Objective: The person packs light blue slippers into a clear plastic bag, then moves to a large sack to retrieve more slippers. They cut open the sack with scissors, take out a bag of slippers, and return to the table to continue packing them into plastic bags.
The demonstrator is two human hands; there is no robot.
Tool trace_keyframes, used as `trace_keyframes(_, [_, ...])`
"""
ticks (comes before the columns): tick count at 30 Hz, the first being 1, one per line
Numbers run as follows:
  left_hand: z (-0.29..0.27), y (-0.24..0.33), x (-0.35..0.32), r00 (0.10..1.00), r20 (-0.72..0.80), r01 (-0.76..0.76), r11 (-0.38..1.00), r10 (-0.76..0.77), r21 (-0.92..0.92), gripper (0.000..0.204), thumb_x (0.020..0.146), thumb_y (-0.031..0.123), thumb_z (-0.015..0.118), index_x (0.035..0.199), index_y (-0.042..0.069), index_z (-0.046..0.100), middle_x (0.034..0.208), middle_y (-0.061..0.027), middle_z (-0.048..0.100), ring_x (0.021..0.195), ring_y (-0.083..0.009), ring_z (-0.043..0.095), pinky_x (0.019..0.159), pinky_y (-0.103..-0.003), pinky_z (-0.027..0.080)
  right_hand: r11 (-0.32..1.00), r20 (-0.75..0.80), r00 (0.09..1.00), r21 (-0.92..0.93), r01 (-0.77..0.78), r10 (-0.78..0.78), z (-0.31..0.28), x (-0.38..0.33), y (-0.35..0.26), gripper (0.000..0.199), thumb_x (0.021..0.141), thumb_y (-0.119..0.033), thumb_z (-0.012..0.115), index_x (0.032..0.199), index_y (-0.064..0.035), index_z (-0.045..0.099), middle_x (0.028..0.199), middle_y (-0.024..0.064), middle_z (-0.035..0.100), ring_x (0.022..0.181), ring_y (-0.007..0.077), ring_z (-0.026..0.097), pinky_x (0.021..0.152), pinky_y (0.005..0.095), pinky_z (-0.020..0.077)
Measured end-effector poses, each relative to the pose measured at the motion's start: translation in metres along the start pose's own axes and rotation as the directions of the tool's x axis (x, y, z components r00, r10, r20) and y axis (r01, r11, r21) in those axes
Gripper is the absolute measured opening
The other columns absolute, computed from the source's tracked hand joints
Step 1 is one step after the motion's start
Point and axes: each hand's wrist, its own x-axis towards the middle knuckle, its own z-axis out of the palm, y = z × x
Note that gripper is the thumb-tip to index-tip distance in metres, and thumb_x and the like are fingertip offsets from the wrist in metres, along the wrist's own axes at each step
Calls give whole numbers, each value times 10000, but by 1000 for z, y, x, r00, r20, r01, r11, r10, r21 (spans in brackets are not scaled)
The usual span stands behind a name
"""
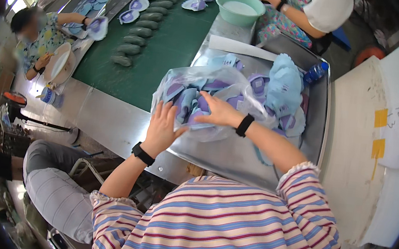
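Observation:
A clear plastic bag (170, 80) lies on the steel tabletop in front of me, with purple and blue shoe uppers (187, 103) inside it. My left hand (162, 126) rests against the bag's near left side, open, fingers stretched out. Over the bag's middle reaches my right hand (221, 111), open, its thumb and fingers apart above the uppers. Whether its fingertips touch them I cannot tell. Right of the bag, a pile of light blue fabric pieces (282, 87) lies in the steel tray (324, 132), with more purple pieces beneath and beside it.
A green conveyor belt (184, 40) runs away from me, carrying a row of dark green foot-shaped forms (130, 49) and purple-white uppers (139, 4). A mint basin (240, 8) stands beyond the tray, near a co-worker's hand. Another person sits left with a beige basin (61, 64). A blue bottle (316, 72) lies right.

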Motion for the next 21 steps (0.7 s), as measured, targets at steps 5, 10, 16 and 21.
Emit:
trace_keyframes(5, [38, -49, -7, 905, 271, 411, 841, -328, -352, 829, 773, 361, 686, 1358, -45, 261, 1237, -263, 451, 1021, -447, 548, 851, -450, 473, 990, 272, 953, 8, -143, 136, 11, 2, -43, 960, 684, -408, 724, 1425, -78, 211, 1250, 353, 368, 1076, 464, 502, 909, 421, 435])
trace_keyframes(10, [55, 6, 28, 878, 258, 445, 886, -402, -133, 1077, 558, 290, 776, 1404, 0, 176, 1160, -242, 478, 857, -409, 613, 760, -443, 517, 990, 145, 989, 141, 21, -41, 35, -20, -6, 926, 604, -284, 747, 1364, 2, 301, 1280, 281, 413, 1159, 383, 464, 984, 379, 381])
trace_keyframes(16, [39, 35, -45, 914, 362, 322, 871, -184, -371, 804, 610, 159, 690, 1299, 29, 296, 1124, -221, 486, 862, -417, 580, 709, -470, 493, 900, 462, 885, 408, -154, -59, 26, -97, -16, 934, 691, -358, 746, 1396, 22, 265, 1366, 230, 383, 1253, 312, 397, 1045, 342, 308])
trace_keyframes(21, [33, 20, -69, 915, 343, 380, 736, -211, -560, 661, 687, 177, 676, 1268, 27, 399, 1139, -205, 452, 944, -382, 567, 783, -436, 486, 983, 94, 996, 180, -25, 9, 18, -88, -30, 442, 737, -395, 706, 972, -27, 642, 669, 113, 618, 681, 259, 620, 629, 391, 469])
